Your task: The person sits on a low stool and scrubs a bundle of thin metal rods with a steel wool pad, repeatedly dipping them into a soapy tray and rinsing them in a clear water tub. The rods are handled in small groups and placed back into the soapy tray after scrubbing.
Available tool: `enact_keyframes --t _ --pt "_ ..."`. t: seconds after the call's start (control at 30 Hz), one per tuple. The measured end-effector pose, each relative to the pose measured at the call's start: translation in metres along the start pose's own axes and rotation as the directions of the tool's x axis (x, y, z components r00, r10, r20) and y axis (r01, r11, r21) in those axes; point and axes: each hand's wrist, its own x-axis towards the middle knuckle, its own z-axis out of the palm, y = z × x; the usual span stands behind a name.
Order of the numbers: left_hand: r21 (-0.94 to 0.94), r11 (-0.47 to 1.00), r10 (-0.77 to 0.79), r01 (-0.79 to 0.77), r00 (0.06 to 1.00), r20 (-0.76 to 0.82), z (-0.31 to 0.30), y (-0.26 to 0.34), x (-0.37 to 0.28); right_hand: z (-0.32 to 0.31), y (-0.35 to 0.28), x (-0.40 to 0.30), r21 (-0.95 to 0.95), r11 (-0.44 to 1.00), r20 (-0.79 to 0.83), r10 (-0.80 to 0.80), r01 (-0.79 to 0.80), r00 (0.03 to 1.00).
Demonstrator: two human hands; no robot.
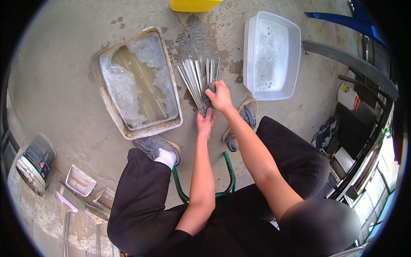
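My left hand (205, 121) grips the near end of a bundle of thin metal rods (193, 77), possibly skewers, which fans out away from me. My right hand (220, 96) holds a dark scouring pad (210, 93), seemingly steel wool, against the rods partway along. Left of the bundle stands a grimy rectangular basin (178, 123) of murky, foamy water, with several long rods (151, 106) dimly visible under the surface. On the right is a translucent plastic tub (249, 54) holding cleaner-looking sudsy water.
A yellow container (196, 4) stands on the concrete floor beyond a wet patch (197, 38). My shoes (247, 112) flank the work. To the left are a dark bucket (37, 160), a dustpan (81, 180) and a broom (66, 202). A grey metal bar (350, 64) juts in at right.
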Motion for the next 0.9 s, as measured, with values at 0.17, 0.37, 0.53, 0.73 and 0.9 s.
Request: enact_keyframes --t 0.17,0.37,0.53,0.73,0.9 --pt "-0.07 0.992 -0.103 0.108 0.993 0.063 -0.002 -0.004 0.006 0.0 0.026 -0.001 0.08 0.997 -0.144 0.0 0.012 0.99" --pt "0.011 0.999 -0.047 0.048 0.998 -0.045 0.012 -0.003 0.003 -0.004 0.046 -0.006 0.115 0.989 -0.147 0.108 -0.091 0.983" --pt "-0.007 0.999 -0.043 0.042 0.99 -0.134 0.014 -0.006 0.003 0.004 0.037 -0.02 0.278 0.917 -0.206 0.347 -0.285 0.915" --pt "0.001 0.999 -0.041 0.042 0.984 -0.175 0.018 -0.008 -0.001 0.009 0.052 0.016 0.382 0.862 -0.179 0.423 -0.333 0.889" --pt "-0.057 0.998 -0.042 0.033 0.985 -0.17 0.017 -0.012 -0.004 -0.019 0.027 0.058 0.251 0.917 -0.27 0.373 -0.309 0.888"
